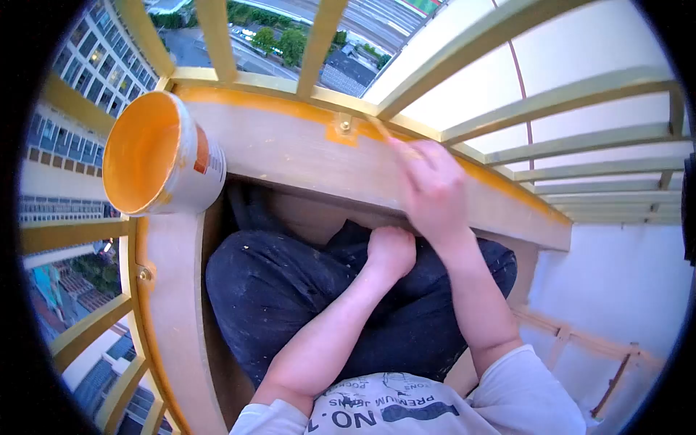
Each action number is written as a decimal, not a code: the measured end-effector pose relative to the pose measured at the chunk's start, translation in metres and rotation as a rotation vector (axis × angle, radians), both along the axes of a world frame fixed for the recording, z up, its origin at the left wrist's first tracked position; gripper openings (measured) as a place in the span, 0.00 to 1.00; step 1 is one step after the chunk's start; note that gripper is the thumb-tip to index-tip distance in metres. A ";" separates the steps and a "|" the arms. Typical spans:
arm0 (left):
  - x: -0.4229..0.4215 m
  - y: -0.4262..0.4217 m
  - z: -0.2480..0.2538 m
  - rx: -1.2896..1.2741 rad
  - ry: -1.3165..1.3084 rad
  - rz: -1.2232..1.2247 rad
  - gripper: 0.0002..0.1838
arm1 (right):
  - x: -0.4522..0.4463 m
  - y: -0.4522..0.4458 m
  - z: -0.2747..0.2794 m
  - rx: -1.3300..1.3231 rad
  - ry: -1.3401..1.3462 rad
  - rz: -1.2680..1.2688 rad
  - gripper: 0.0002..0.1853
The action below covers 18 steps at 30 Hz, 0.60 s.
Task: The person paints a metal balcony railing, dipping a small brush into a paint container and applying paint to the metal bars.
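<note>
My right hand (433, 190) is closed round a paintbrush (379, 129), smeared by motion. Its tip points at the seam where the pale ledge (290, 148) meets the railing (319, 47). Orange paint (257, 101) runs along this seam and surrounds a bolt (345, 126) left of the brush. Resting on my dark trousers, my left hand (391, 251) forms a fist with nothing showing in it. A white bucket (203, 163), coated orange inside, stands tilted in view on the ledge's left corner.
Yellowish railing bars (94, 330) enclose the left and far sides, with buildings and a road far below. I sit low behind the ledge, legs folded. At right is a white wall (616, 283). A second bolt (144, 273) sits on the left ledge.
</note>
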<state>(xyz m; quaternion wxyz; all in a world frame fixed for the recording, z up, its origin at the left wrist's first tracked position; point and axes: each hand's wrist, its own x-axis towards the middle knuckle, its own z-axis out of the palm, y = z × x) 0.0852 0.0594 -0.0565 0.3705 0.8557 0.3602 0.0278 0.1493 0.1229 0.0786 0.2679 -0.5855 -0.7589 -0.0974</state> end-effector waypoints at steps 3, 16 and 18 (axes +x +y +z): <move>-0.007 -0.005 0.010 0.024 -0.312 0.236 0.12 | -0.038 0.038 -0.016 0.029 0.089 0.189 0.15; -0.009 -0.001 0.006 -0.029 -0.224 0.135 0.14 | -0.026 0.040 -0.027 0.065 0.076 0.176 0.18; -0.005 -0.003 -0.005 -0.017 -0.206 0.092 0.14 | -0.024 0.046 -0.031 0.055 0.001 0.088 0.19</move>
